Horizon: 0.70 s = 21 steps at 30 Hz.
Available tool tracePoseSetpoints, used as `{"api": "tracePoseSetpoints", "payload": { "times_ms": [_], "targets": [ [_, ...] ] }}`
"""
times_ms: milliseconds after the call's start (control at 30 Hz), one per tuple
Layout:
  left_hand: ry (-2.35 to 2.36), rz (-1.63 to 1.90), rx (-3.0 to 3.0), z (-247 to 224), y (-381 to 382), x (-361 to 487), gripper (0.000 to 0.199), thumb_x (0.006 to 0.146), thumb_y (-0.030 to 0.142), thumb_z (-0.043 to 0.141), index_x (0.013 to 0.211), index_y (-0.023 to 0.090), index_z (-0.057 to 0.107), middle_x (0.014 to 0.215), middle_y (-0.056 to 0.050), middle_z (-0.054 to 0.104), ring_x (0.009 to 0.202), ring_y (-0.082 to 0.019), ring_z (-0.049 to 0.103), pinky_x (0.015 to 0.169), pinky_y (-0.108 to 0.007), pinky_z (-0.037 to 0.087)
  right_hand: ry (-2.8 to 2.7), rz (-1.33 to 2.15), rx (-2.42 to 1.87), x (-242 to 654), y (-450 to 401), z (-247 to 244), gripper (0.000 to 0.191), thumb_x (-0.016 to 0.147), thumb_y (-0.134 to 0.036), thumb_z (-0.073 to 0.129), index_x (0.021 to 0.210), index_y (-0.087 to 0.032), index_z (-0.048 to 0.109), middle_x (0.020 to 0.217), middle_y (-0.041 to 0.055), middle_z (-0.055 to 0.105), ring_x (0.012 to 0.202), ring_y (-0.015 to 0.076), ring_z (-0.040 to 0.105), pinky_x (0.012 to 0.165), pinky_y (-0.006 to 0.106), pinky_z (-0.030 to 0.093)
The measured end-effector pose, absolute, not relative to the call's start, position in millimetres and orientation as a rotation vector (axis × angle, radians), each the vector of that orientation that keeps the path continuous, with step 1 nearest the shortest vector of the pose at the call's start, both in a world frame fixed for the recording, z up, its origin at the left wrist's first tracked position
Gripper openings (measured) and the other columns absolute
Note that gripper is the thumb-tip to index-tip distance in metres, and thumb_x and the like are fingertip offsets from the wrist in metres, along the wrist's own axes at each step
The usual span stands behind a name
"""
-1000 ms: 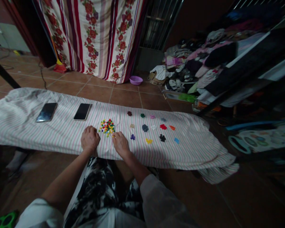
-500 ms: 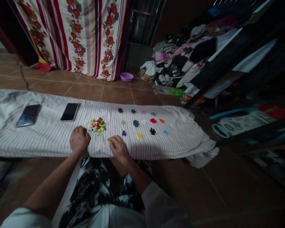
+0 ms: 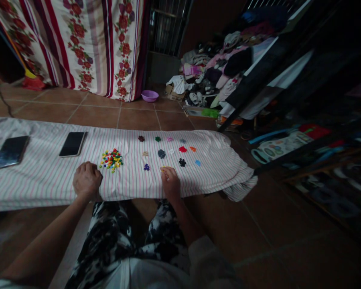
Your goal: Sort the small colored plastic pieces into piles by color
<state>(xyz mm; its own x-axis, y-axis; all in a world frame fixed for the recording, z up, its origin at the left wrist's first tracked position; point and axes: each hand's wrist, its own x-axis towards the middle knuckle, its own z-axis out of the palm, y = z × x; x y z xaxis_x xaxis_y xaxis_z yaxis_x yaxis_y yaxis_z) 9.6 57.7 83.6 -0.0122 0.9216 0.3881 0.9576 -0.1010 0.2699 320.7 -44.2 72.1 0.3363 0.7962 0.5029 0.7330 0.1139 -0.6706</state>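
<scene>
My right hand (image 3: 171,182) is over the spot of the small yellow pile, fingers pinched together. A small yellow piece (image 3: 163,168) shows at the fingertips; the hand hides most of the yellow pile, so held and lying pieces are hard to separate. My left hand (image 3: 86,179) rests curled on the striped cloth, its palm side hidden. Beside it lies a mixed heap of small colourful plastic pieces (image 3: 111,159). Near my right hand are little single-colour piles: purple (image 3: 146,167), dark grey (image 3: 161,153), black (image 3: 182,162) and white (image 3: 171,151).
Further piles are brown (image 3: 141,138), green (image 3: 158,139), pink (image 3: 169,139), red (image 3: 182,149), orange (image 3: 193,149) and blue (image 3: 197,163). Two phones, one black-screened (image 3: 72,144) and one larger (image 3: 10,152), lie left. A purple basin (image 3: 149,96) stands on the floor beyond.
My right hand has moved right, from beside the mixed heap to the yellow pile, with a small yellow piece at its fingertips. My left hand stays by the heap. The view has turned slightly right.
</scene>
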Motion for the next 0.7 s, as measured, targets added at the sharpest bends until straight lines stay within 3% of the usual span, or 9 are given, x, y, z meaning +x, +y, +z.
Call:
{"api": "tracePoseSetpoints", "payload": {
  "times_ms": [300,700],
  "targets": [
    [-2.099,-0.76,-2.121,87,55,12,0.019,0.081,0.023,0.046,0.09,0.016,0.061,0.097,-0.015,0.066,0.099,-0.03,0.06,0.091,-0.043,0.046,-1.33,-0.02,-1.792,356,-47,58,0.034,0.085,-0.019,0.043,0.11,-0.016,0.064,0.096,0.0109,0.068,0.086,0.0219,0.062,0.082,0.036,0.053],
    [-2.069,-0.742,-2.138,87,55,13,0.021,0.081,0.022,0.044,0.091,0.014,0.062,0.098,-0.016,0.065,0.1,-0.03,0.06,0.092,-0.043,0.046,-1.358,0.038,-1.712,362,-44,53,0.03,0.088,-0.022,0.043,0.106,-0.017,0.066,0.102,0.0116,0.066,0.088,0.0211,0.062,0.079,0.036,0.056]
  ]
}}
